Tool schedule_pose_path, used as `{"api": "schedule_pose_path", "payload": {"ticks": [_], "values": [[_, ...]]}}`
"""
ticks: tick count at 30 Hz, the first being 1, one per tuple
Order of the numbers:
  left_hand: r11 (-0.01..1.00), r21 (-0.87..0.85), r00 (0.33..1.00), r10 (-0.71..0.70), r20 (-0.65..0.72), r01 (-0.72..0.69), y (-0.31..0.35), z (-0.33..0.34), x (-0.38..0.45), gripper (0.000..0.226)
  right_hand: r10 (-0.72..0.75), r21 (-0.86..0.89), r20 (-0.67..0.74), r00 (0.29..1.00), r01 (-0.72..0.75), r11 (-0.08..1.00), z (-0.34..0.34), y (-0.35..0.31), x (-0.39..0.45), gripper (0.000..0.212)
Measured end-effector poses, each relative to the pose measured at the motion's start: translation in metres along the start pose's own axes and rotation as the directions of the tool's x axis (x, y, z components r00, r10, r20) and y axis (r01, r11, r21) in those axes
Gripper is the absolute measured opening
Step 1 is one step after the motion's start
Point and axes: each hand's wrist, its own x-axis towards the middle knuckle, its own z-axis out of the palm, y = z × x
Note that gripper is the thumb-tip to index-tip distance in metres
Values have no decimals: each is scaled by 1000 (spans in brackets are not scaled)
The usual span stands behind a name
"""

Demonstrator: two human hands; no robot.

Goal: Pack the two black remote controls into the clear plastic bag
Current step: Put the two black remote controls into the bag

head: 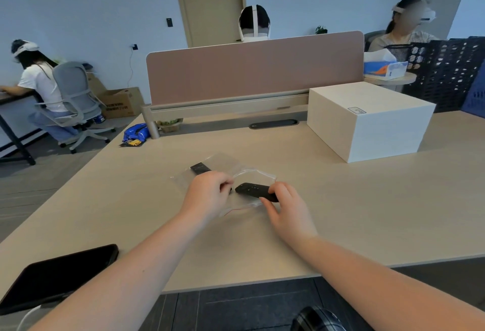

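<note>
Office desk setup, pale wood-look tabletop with a pinkish divider panel at the back and a big white rectangular box off to the far right of where I was working. A black tablet sat near the front edge, well away from the action.

So I'd say I was mid-way through step two: getting the second remote in. The left hand was pinched shut on the upper lip of the clear plastic bag, lifting the mouth open. The right hand had its fingers closed around the near end of the second black oblong remote control, whose free end pointed straight at the left-hand pinch, right at the bag's opening. Hard to tell whether the tip was already past the lip or just at it, since the film is so see-through.

As for the bag's contents: the first black flat remote control looked like it was already inside, lying beyond the left-hand grip toward the closed end, partly hidden by my knuckles. Nothing else in there that I could make out.

Next move, as I judged it, needed the right hand to slide the remote further toward the left pinch and under it, while the left kept the lip raised. Floppy film likes to fold over and snag the remote's corner, so a slow, flat push seemed wise.
</note>
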Motion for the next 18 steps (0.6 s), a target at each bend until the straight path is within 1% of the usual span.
{"api": "schedule_pose_path", "payload": {"ticks": [2, 4, 7, 10, 14, 18], "values": [[1000, 2, 1000, 24, 0, -24, -2, 0, 0, 16, 56, -5, 42, 998, -56, 998, 9, -6, 8, 18], [999, -5, 999, 42, -5, -42, -4, -1, 0, 17, 85, -34, 108, 991, -81, 996, 17, -11, 17, 21], [998, -11, 998, 67, -9, -67, -7, 0, -3, 16, 111, -184, 267, 957, -63, 981, 29, -15, 31, 25], [995, -2, 995, 99, 11, -99, -9, 1, -5, 17, 146, -299, 366, 919, -33, 954, 37, -16, 42, 27], [993, -21, 993, 116, -7, -116, -14, 2, -6, 15, 157, -389, 407, 900, 16, 921, 45, -15, 52, 25], [994, -24, 995, 103, 13, -102, -18, 3, -6, 20, 133, -405, 409, 903, 49, 913, 54, -11, 57, 22]]}}
